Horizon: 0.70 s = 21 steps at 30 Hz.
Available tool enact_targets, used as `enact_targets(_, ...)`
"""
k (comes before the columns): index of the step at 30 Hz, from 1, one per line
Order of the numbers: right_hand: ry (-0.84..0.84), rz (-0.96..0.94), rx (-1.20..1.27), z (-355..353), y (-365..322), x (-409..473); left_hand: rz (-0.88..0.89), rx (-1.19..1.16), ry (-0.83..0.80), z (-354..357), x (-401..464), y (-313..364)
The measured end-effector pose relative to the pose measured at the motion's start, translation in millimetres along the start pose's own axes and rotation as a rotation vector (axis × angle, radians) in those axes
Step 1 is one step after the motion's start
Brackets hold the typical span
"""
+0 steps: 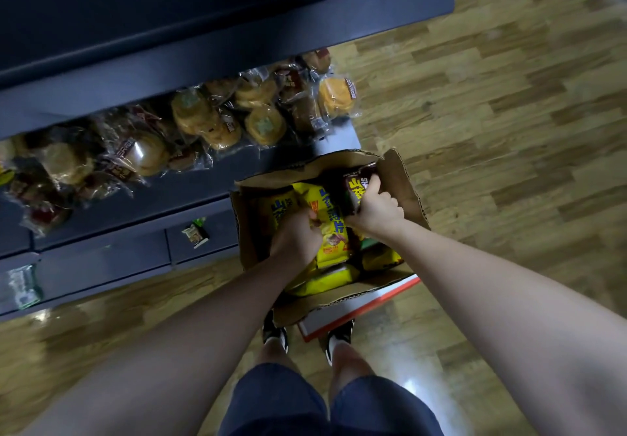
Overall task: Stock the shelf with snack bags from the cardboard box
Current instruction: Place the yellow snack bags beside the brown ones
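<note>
left hand [296, 239] gripping yellow snack bag [327, 218], right hand [375, 206] gripping brown bag [356, 188]

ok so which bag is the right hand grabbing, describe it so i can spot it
Find the open cardboard box on the floor beside the dark shelf. At its far end the right hand grips a dark brown snack bag with yellow lettering. The other bags showing in the box are bright yellow, including the one the left hand holds.
</note>
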State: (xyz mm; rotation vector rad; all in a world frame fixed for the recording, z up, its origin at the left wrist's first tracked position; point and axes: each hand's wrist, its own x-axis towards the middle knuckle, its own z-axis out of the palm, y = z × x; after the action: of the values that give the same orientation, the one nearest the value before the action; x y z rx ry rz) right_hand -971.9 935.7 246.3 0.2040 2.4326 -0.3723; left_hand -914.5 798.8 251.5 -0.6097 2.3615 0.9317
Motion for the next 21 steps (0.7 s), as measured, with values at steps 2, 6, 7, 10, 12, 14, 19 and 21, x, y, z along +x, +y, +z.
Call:
enact_targets(2,-0.012,-0.006,0.040,-4,1,-2,-0.009,-0.040,0.006,1,2,0)
enact_targets(6,0.062,-0.106,0.137,-4,3,-19,-0.010,-0.251,-0.002,2,1,6)
enact_targets(7,0.081,-0.138,0.160,-2,2,-25,-0.011,-0.311,0.008,2,0,8)
enact_targets(10,0.122,-0.244,0.225,5,-3,-40,-0.007,-0.448,0.009,-2,-4,14)
enact_targets(12,0.129,-0.321,0.221,13,-11,-47,0.020,-0.476,-0.002,-6,-6,14)
enact_targets(14,0.113,-0.347,0.232,20,-19,-50,-0.018,-0.463,0.014,-9,-8,14)
enact_targets(19,0.039,-0.389,0.382,24,-28,-53,-0.070,-0.472,0.082,-19,-7,9)
enact_targets(21,-0.023,-0.392,0.430,20,-26,-52,-0.063,-0.499,0.084,-23,-6,6)
